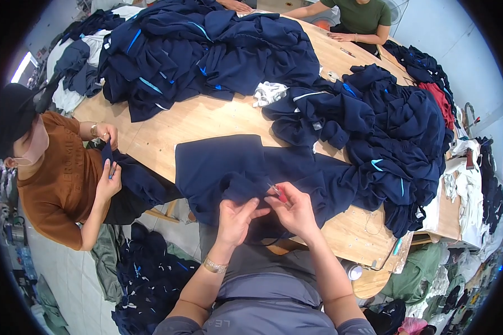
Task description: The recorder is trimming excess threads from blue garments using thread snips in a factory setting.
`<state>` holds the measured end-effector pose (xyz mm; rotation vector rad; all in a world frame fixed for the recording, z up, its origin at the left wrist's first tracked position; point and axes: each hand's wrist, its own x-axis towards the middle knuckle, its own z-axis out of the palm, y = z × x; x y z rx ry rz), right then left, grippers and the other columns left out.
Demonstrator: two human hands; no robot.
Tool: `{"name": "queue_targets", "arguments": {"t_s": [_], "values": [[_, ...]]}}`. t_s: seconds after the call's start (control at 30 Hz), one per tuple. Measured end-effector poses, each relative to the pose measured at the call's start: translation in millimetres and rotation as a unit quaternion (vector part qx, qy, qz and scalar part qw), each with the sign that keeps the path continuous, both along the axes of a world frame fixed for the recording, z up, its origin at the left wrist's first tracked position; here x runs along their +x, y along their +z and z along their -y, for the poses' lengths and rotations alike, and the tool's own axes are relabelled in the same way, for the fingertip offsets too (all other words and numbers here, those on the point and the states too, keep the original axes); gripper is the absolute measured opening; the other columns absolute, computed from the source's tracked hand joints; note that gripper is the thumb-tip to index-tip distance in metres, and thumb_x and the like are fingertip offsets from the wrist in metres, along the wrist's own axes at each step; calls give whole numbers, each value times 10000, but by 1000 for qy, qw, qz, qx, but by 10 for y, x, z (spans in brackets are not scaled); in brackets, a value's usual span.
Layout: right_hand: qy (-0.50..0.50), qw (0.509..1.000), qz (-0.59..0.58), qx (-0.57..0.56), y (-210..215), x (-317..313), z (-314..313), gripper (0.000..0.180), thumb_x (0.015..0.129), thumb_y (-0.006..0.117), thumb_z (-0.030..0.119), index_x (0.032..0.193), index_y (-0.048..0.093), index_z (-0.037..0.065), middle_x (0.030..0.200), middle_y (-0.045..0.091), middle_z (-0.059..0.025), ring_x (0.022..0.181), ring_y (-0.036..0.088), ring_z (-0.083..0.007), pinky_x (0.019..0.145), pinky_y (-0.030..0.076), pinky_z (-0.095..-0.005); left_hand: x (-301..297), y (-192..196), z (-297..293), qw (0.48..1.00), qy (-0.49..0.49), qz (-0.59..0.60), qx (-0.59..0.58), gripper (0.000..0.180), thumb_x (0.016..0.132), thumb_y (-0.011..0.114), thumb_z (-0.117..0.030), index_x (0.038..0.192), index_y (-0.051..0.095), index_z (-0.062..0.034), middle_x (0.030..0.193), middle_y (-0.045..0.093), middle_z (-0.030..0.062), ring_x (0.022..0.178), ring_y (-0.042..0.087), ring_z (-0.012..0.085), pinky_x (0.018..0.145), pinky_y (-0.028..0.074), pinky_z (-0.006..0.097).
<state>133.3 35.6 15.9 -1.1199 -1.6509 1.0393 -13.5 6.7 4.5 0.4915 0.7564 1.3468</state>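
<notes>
A navy garment [218, 167] lies spread over the near edge of the wooden table in front of me. My left hand [236, 221] pinches a fold of it, fingers pointing to the right. Close by on the right, my right hand [294, 211] is closed round small red-handled thread snips [279, 193], their metal tips pointing up and left over the cloth. The fingertips of both hands nearly meet. Part of the garment between them is hidden under my fingers.
Large heaps of navy garments [207, 56] and more navy garments [397, 123] cover the table [173, 120]. A white cloth [270, 94] lies between them. At left, a masked co-worker [58, 178] handles navy cloth; another person [363, 22] sits across. Dark clothes [148, 273] lie on the floor.
</notes>
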Motion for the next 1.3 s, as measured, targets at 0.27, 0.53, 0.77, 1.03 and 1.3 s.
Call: {"name": "queue_targets", "arguments": {"t_s": [0.27,0.53,0.77,1.03,1.3], "values": [[-55,891,263,366,96,164,-93,294,625,636,5,911,580,38,577,491,-3,476,501,-144,456,334,-275,-163,240,68,967,-166,-177,-77,358,939,491,-265,1082,558,56,1052,611,158,941,621,213,788,526,307],[-11,886,196,420,36,75,24,310,607,662,77,911,639,21,537,427,8,453,446,-114,446,304,-254,4,265,-105,997,-3,67,-24,230,932,510,-239,947,620,-38,975,633,60,864,594,146,731,488,306],[-159,983,-85,32,17,19,101,104,802,679,66,826,596,8,604,531,5,509,425,-18,458,324,-173,-85,218,-119,990,-23,134,-37,246,941,485,-238,920,638,-47,932,644,44,871,602,138,819,516,333],[-65,942,174,279,58,-91,24,427,568,664,-47,981,632,53,665,601,-45,519,559,-188,491,423,-266,-34,168,-71,992,-2,120,-37,262,939,494,-197,803,611,-5,825,639,97,740,621,164,733,508,294],[-168,976,-3,142,79,-213,113,27,860,571,42,873,572,19,679,593,-37,528,527,-74,474,373,-190,43,232,-77,993,15,100,-57,240,933,501,-158,776,612,-15,771,599,24,721,590,106,772,538,352]]}}
